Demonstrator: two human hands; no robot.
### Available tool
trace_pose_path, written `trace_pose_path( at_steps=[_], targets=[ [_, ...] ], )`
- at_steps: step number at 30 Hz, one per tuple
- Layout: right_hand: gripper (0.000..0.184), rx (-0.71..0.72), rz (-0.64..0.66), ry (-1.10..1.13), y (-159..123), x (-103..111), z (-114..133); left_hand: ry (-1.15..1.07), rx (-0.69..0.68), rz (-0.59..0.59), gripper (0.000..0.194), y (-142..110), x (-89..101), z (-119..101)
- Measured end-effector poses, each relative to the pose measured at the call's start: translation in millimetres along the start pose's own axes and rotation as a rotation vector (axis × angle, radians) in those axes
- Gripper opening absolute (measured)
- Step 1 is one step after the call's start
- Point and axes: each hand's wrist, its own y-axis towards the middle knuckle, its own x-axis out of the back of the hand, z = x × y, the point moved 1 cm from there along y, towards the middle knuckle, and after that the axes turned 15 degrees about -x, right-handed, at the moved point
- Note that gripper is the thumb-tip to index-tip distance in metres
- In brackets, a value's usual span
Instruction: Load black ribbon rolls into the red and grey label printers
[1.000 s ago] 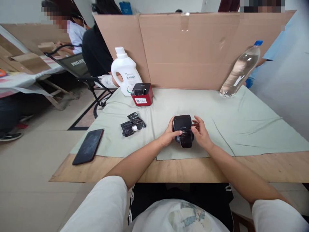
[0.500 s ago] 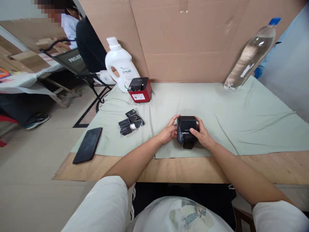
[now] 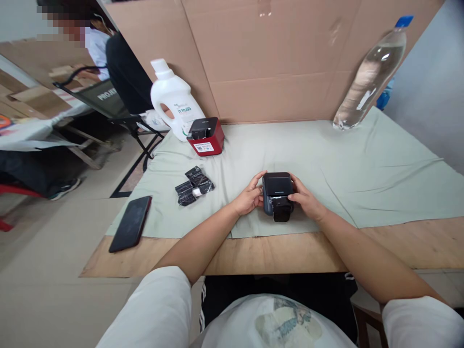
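Note:
A small black label printer (image 3: 277, 182) rests on the cloth in front of me, a glossy black strip (image 3: 282, 210) hanging from its near face. My left hand (image 3: 249, 198) grips it on the left side, with the fingers curled against its wall. On the opposite side my right hand (image 3: 305, 199) holds it, thumb at the front right edge near the strip and fingers behind. To the left lie crumpled black strips in clear wrapping (image 3: 195, 186) with a small white piece. Further back stands a red and black box-shaped device (image 3: 210, 140) with a white printed label.
A white jug (image 3: 177, 104) stands behind the red device. A phone (image 3: 130, 224) lies at the table's left edge. A tall water bottle (image 3: 371, 77) leans at the back right against a cardboard panel (image 3: 275, 58). A person sits beyond a folding chair (image 3: 105, 99) at the left.
My right thumb has slid off the top of the label printer to its right front edge. Both hands keep hold. The view has shifted slightly.

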Motion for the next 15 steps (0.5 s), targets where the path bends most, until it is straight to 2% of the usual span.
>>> trace_pose_path(
  at_steps=[2,4,7,10,12,15],
  targets=[
    [0.074,-0.025,-0.092,0.029,2.4,0.6,-2.3,0.005,0.004,-0.004,0.081,0.2,1.7,1.8],
    [0.060,-0.043,-0.251,0.043,4.6,3.1,-4.4,0.015,0.005,-0.002,0.082,0.6,3.8,4.5],
    [0.048,0.038,-0.427,-0.012,5.2,8.9,-3.4,0.041,0.013,0.023,0.081,1.1,6.3,7.3],
    [0.047,0.180,-0.407,-0.161,2.8,10.4,1.2,0.044,0.022,0.040,0.080,1.1,6.6,7.1],
    [0.052,0.201,-0.334,-0.212,1.6,8.0,2.8,0.046,0.024,0.040,0.080,0.7,5.3,6.4],
    [0.056,0.187,-0.215,-0.174,3.0,3.6,1.4,0.126,0.009,0.002,0.077,-0.6,2.1,6.9]
  ],
)
